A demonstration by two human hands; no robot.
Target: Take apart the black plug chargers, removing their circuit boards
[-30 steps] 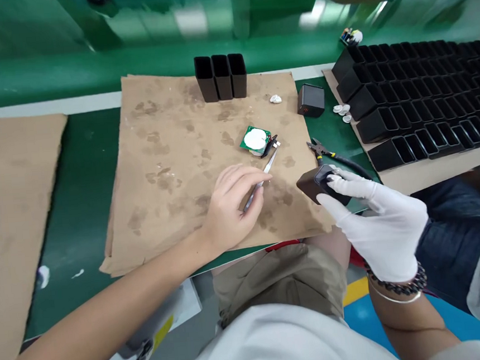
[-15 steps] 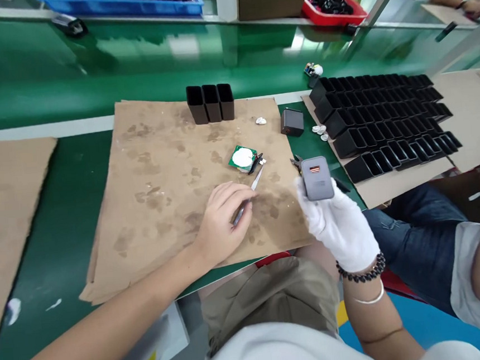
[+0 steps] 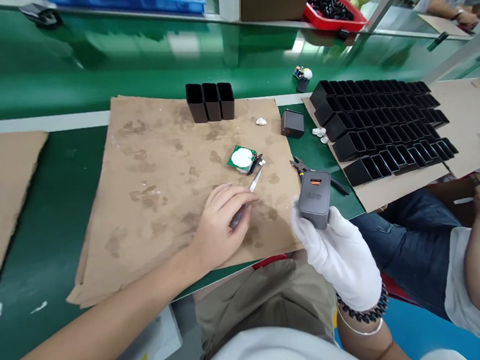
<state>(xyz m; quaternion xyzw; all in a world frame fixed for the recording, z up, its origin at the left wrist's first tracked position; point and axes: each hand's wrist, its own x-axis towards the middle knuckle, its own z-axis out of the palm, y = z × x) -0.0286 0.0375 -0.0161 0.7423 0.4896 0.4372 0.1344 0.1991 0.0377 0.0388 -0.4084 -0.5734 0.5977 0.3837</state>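
My bare left hand rests on the stained cardboard sheet, fingers closed round metal tweezers whose tips point at a green circuit board with a white disc. My right hand, in a white glove, holds a grey charger block upright above the bench edge, its orange port facing me.
Three black open casings stand at the cardboard's far edge. A second charger block and pliers lie on the green belt. Rows of black casings fill the right. Another person sits at my right.
My right hand lifted the charger block off the bench edge and turned it upright, port toward me. The left hand with the tweezers stayed put. The view tilted up.
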